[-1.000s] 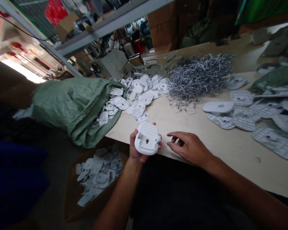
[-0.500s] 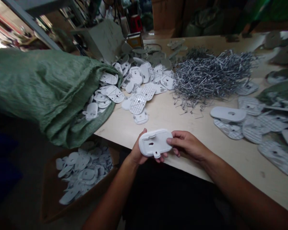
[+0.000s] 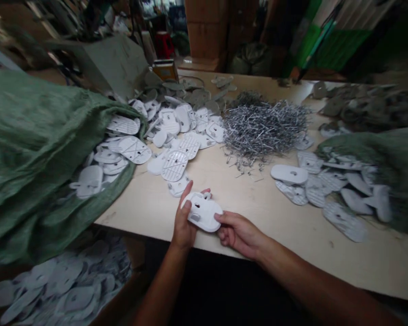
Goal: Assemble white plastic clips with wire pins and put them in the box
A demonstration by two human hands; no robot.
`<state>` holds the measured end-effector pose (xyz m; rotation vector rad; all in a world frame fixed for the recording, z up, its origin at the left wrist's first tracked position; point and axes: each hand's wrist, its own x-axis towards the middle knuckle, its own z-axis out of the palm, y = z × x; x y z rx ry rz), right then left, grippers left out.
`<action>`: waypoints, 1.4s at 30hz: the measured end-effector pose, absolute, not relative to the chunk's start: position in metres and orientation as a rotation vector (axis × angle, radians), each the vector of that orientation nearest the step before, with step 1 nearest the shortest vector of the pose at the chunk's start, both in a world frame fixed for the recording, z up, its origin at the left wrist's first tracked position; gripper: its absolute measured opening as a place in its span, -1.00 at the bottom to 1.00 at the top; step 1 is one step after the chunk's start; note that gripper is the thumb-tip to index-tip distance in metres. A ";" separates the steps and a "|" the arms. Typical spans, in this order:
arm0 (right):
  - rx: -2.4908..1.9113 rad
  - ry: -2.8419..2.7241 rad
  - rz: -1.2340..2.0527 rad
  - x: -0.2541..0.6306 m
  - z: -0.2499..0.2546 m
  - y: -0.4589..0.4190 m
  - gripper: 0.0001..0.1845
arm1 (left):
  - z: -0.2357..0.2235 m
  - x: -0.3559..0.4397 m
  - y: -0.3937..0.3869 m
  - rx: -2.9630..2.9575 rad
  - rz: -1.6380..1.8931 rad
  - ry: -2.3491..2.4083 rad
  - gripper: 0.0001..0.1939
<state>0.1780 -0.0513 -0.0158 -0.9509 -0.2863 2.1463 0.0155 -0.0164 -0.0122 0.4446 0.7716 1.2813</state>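
Since half a second ago the white plastic plate (image 3: 206, 215) has been turned: its small tab (image 3: 207, 196) now points to twelve o'clock instead of six, which suggests the plate is being reoriented. It is held above the near edge of the surface (image 3: 248, 195), the wire pile (image 3: 265, 129) at one o'clock. The left hand (image 3: 184, 224) clamps its ten-o'clock end, thumb on top; the right hand (image 3: 240, 236) pinches its four-o'clock end, fingers curled beneath.

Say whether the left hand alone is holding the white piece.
No, the right hand also grips the white piece, its thumb on top at the end opposite the left hand.
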 end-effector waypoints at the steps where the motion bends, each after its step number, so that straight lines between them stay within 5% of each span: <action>1: -0.960 -0.314 2.160 0.175 -0.017 -0.052 -0.41 | -0.014 0.019 -0.014 0.406 1.278 0.780 -0.17; 6: -1.269 -0.929 1.892 0.189 -0.018 -0.047 -0.41 | -0.018 0.017 0.000 0.289 1.206 0.772 -0.38; 11: -1.733 -1.585 0.708 0.277 0.002 -0.029 -0.51 | -0.018 -0.001 0.006 0.273 1.117 0.714 -0.40; 16: -2.222 -1.317 0.002 0.387 0.015 -0.009 -0.26 | -0.019 -0.004 0.005 0.266 1.083 0.668 -0.41; 19: -2.418 -1.266 -0.018 0.418 0.008 -0.005 -0.18 | -0.017 -0.003 0.005 0.242 1.044 0.643 -0.43; 24: -2.238 -1.256 0.093 0.427 -0.011 -0.005 -0.37 | -0.017 -0.002 0.005 0.228 1.012 0.606 -0.45; 35: -2.358 -1.308 0.209 0.416 -0.003 0.011 -0.22 | -0.024 -0.001 0.003 0.221 1.029 0.570 -0.42; 42: -1.838 -0.943 0.552 0.414 0.018 0.008 -0.32 | -0.025 0.001 0.002 0.283 1.036 0.535 -0.41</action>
